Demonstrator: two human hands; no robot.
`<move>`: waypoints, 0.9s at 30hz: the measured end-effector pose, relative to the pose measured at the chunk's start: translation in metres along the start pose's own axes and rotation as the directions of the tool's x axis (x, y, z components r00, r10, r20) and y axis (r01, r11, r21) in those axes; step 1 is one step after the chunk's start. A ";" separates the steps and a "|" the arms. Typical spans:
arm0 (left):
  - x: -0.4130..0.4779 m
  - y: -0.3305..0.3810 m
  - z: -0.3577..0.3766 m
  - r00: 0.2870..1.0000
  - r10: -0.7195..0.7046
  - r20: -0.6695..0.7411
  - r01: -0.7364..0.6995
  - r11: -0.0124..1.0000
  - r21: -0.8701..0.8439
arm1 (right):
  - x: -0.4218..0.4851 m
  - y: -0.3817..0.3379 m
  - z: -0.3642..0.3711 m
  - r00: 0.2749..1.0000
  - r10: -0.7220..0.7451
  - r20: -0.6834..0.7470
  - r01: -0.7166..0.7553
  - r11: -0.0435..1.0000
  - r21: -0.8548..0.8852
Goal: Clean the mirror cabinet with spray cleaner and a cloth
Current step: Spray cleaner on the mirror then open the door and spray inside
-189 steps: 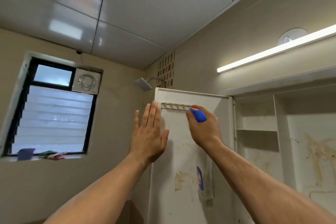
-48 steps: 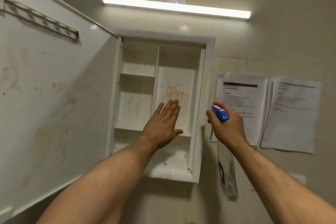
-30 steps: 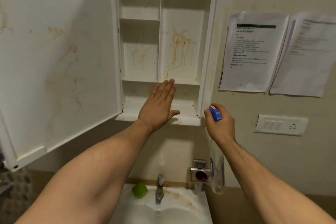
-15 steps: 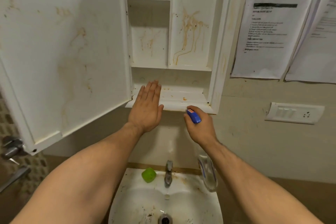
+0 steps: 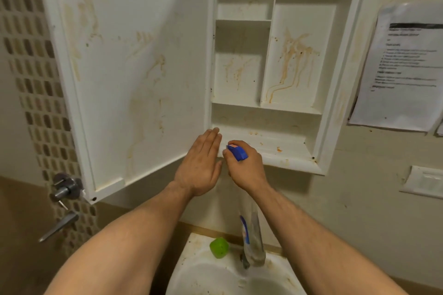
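Drawn together since half a second ago: right hand (image 5: 244, 165) shifted toward nine o'clock, now almost against left hand (image 5: 200, 163), both at centre just under the bottom shelf (image 5: 275, 143) of the mirror cabinet (image 5: 345, 55). Left hand flat, fingers straight and together, holding nothing, fingertips up by the lower corner of the cabinet door (image 5: 134, 67). Right hand curled round the neck of the spray bottle (image 5: 253, 244), blue head tilted toward eleven o'clock, body hanging toward six o'clock. Judged risks: spray onto the left palm rather than the shelf, given the head so near it; fresh streaks from runoff over the shelf lip, with no cloth in view for wiping; overspray toward three o'clock wetting the paper sheet (image 5: 402, 67) or reaching the switch plate (image 5: 424, 182) at four o'clock. Materials, from nine o'clock across: mosaic tiles (image 5: 36, 79), small, beige, gridded; valve handles (image 5: 64, 189) at eight o'clock, smooth chromed metal; door a flat rigid white panel with raised rim, streaked with dried orange-brown runs; bottle clear and thin-walled with a hard blue plastic head; below it at six o'clock a glossy white basin (image 5: 203, 278), grimy, with a small green object (image 5: 219, 247) on its rim, kind unclear; cabinet of moulded white compartments, square-edged, rusty drip trails down the back walls, orange specks on the bottom shelf; paper thin and matt, slightly curled at its edge
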State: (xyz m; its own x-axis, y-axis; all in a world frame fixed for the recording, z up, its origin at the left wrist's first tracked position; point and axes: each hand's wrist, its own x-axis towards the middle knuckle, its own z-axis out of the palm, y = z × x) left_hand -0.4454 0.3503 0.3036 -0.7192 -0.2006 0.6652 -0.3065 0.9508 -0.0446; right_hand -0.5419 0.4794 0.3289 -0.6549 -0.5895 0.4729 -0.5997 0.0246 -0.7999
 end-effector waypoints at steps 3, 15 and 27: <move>0.003 0.000 0.000 1.000 -0.003 0.010 0.003 1.000 0.014 | 0.013 -0.021 -0.012 1.000 0.000 -0.025 0.001 0.999 0.046; 0.140 0.008 -0.088 0.956 0.147 -0.255 -0.132 0.988 0.078 | 0.103 -0.174 -0.173 0.955 -0.069 -0.289 0.105 0.988 0.112; 0.230 0.039 -0.152 0.972 0.170 -0.165 -0.118 0.951 0.286 | 0.121 -0.188 -0.208 0.856 -0.327 -0.400 0.146 0.896 -0.420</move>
State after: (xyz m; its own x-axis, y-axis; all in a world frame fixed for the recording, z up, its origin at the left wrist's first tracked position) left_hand -0.5281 0.3774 0.5675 -0.6481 0.0057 0.7615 -0.3852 0.8601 -0.3343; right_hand -0.6042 0.5717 0.6131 -0.5486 -0.1895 0.8143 -0.8258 0.2752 -0.4922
